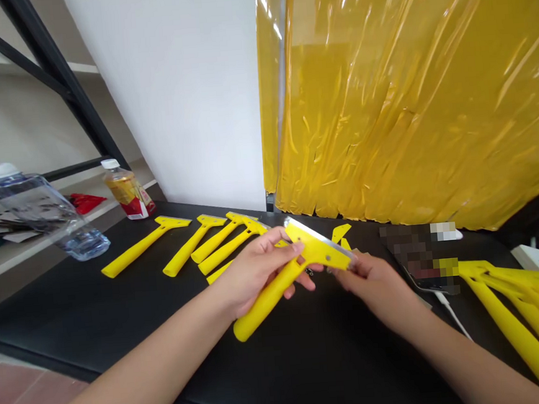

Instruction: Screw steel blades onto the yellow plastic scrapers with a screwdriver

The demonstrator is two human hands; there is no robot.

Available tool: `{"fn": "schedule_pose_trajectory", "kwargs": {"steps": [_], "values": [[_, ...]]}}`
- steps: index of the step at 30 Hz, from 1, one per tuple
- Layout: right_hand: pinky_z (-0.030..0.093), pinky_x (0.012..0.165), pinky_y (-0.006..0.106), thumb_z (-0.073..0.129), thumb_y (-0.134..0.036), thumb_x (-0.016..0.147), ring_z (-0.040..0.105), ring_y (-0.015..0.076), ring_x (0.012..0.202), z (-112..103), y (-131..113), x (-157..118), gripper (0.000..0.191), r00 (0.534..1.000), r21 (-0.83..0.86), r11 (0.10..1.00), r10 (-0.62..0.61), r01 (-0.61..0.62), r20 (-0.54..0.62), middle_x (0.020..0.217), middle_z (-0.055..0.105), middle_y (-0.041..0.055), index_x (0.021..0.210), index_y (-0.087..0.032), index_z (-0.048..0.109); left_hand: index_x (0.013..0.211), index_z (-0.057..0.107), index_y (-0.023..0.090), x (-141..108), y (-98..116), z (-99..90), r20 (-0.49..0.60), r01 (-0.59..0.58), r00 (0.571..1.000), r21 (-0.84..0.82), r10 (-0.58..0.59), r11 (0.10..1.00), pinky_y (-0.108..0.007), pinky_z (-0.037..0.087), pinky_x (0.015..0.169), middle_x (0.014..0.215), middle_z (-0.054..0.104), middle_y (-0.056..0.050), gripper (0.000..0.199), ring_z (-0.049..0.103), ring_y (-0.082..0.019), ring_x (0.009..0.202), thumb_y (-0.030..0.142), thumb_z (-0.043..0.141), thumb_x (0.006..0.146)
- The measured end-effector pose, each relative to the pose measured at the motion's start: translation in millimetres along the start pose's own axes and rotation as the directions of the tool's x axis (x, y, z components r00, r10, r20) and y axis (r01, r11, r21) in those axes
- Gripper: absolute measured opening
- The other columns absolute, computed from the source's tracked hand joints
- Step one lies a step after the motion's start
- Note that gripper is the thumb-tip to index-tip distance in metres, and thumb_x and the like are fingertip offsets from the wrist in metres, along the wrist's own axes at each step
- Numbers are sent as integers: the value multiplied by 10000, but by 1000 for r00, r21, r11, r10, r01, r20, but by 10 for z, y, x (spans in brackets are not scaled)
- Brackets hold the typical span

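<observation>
A yellow scraper (276, 291) with a metal strip along its head is held above the black table, its handle slanting down toward me. My left hand (260, 262) is closed on it near the neck, thumb pressed against the head. At the right end of the head, the fingers of my right hand (371, 281) pinch the corner; whether they also hold a small part is hidden. Several similar yellow scrapers (184, 249) lie in a row behind my left hand. Loose yellow pieces (341, 232) rest beyond the held head.
On the black table (134, 324), a clear bottle (51, 213) and a red-labelled drink bottle (129, 191) stand at left. More yellow scraper handles (516, 313) are piled at right, beside a blurred phone-like device with a white cable (453, 315). A yellow plastic curtain (406, 104) hangs behind.
</observation>
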State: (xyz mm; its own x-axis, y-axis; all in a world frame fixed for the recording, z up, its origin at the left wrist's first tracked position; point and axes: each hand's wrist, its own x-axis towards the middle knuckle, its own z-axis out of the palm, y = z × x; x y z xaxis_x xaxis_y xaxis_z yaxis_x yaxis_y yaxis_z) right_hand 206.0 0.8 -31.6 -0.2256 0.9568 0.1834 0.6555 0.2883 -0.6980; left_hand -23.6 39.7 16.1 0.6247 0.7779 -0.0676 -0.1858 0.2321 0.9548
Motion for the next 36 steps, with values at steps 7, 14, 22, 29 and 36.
{"fn": "schedule_pose_trajectory", "kwargs": {"steps": [7,14,22,29,36], "values": [[507,565,276,727,-486,886,663,158,557,-143,-249,-82,301,918,797,457,221,-395,328,717,710,-5,947,-200,655,1039,558,183,-65,-108,249,228,104,964,165,-140,981,-181,430,468,985,776,-127,218,743,-154,671,382,634,994],[481,633,256,657,-490,968,657,157,688,-130,-271,-117,333,939,836,429,184,-342,290,783,731,46,984,-171,751,1018,490,204,-21,-94,145,173,88,978,180,-120,980,-166,421,442,959,786,-112,245,731,-145,628,403,632,993],[385,568,227,656,-486,969,466,110,648,-139,-199,-113,326,942,865,376,177,-333,285,806,618,26,1053,-192,770,1045,585,196,-2,-118,129,88,23,996,124,-34,992,-173,469,435,979,736,-64,263,767,-204,779,385,728,931],[399,588,270,656,-285,878,455,127,665,-145,-93,-43,136,944,805,523,304,-279,129,913,541,-11,1013,-271,639,962,612,191,92,-126,-15,-173,-87,981,2,86,996,-202,518,479,891,712,-44,233,763,-229,841,359,762,899],[434,611,332,581,-408,933,659,228,707,-396,149,-12,396,940,-130,937,306,-325,-149,847,706,3,1324,-353,610,937,567,200,153,-66,-115,-421,-145,889,112,179,983,-211,534,524,931,695,-49,226,761,-227,866,372,714,929]]}}
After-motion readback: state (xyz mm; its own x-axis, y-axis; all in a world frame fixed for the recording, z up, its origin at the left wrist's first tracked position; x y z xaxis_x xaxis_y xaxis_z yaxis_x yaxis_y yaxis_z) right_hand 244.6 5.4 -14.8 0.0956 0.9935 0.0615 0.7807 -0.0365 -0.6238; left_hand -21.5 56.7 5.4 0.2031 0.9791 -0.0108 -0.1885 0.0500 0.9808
